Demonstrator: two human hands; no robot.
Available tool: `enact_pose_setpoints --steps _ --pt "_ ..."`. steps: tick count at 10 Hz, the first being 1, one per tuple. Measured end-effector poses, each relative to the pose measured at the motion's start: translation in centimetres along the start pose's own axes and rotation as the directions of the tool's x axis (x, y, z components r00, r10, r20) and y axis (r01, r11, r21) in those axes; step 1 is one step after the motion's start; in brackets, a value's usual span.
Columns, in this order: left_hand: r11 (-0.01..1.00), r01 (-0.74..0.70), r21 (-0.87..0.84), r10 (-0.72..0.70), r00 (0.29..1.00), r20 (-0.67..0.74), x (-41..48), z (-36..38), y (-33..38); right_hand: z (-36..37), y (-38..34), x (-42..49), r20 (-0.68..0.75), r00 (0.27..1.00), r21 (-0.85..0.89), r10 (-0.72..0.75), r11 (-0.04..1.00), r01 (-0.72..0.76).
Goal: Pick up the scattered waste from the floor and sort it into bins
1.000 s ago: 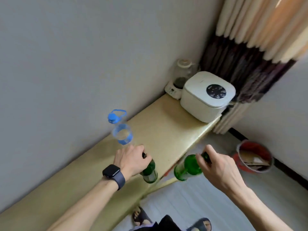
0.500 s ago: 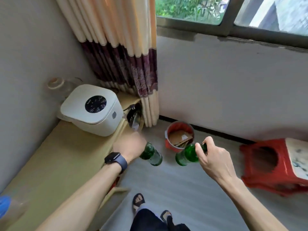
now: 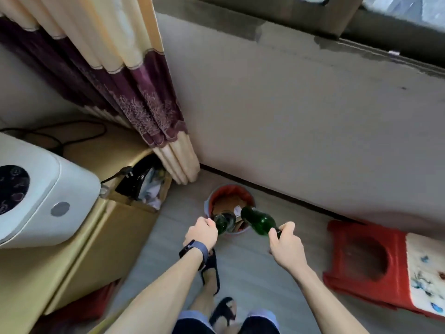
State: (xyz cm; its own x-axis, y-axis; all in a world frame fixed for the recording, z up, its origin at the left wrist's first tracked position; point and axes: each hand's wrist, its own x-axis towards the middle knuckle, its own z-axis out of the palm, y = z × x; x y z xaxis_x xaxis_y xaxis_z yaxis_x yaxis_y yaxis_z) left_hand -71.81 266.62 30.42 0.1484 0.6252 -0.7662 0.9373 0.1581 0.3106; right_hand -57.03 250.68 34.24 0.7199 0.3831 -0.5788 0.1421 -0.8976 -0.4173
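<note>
We count, right now: two green bottles (image 3: pixel 222 224) (image 3: pixel 261 221), one red bin (image 3: pixel 231 188), one red stool (image 3: pixel 356 280), one white cooker (image 3: pixel 48 203), one desk (image 3: pixel 36 273), one cardboard box (image 3: pixel 134 214), one curtain (image 3: pixel 134 97), one black cable (image 3: pixel 72 127), two black sandals (image 3: pixel 213 266) (image 3: pixel 224 309), one wristwatch (image 3: pixel 192 248).

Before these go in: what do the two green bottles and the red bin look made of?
Left bottle, gripped by the left hand: dark green, see-through, glossy highlights, so probably glass. Right bottle, in the right hand: same green gloss and translucency, likely glass too. Red bin: smooth matt red wall, looks plastic, though it may be a liner.
</note>
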Motion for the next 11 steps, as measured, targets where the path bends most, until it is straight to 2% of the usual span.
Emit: enact_pose_setpoints --steps 1,4,5,6,7,8,9,10,11 --pt "0.991 0.112 -0.077 -0.11 0.993 0.033 5.2 3.6 1.8 2.4 1.5 7.6 0.131 0.989 -0.02 0.075 0.997 -0.073" --pt "0.929 0.269 -0.254 -0.263 0.963 0.056 20.2 12.8 3.6 12.9 4.4 22.6 0.322 0.946 0.04 0.024 0.998 -0.039" --pt "0.873 0.354 -0.335 -0.33 0.935 0.129 23.5 16.7 2.0 16.1 5.5 25.2 0.368 0.93 0.088 0.013 0.995 -0.049" --pt "0.783 0.412 -0.467 -0.349 0.911 0.219 25.1 19.7 1.0 19.4 7.0 27.3 0.433 0.901 0.052 -0.012 0.999 -0.012" --pt "0.773 0.417 -0.477 -0.324 0.907 0.267 27.4 21.8 0.0 22.6 7.5 29.2 0.456 0.89 -0.019 -0.019 0.999 0.031" --pt "0.806 0.427 -0.411 -0.297 0.891 0.344 27.7 23.6 -1.6 24.2 7.4 30.4 0.521 0.854 -0.179 -0.019 0.975 0.131" --pt "0.824 0.441 -0.354 -0.307 0.875 0.375 28.1 24.4 -3.7 25.9 7.9 31.2 0.618 0.786 -0.408 0.011 0.859 0.308" --pt "0.911 0.37 -0.183 -0.275 0.875 0.399 30.8 26.4 -7.9 27.1 8.7 31.4 0.625 0.78 -0.478 -0.019 0.781 0.402" --pt "0.975 0.219 -0.03 -0.192 0.906 0.376 30.1 26.1 -8.1 26.5 10.2 31.6 0.652 0.758 -0.497 0.027 0.77 0.4"
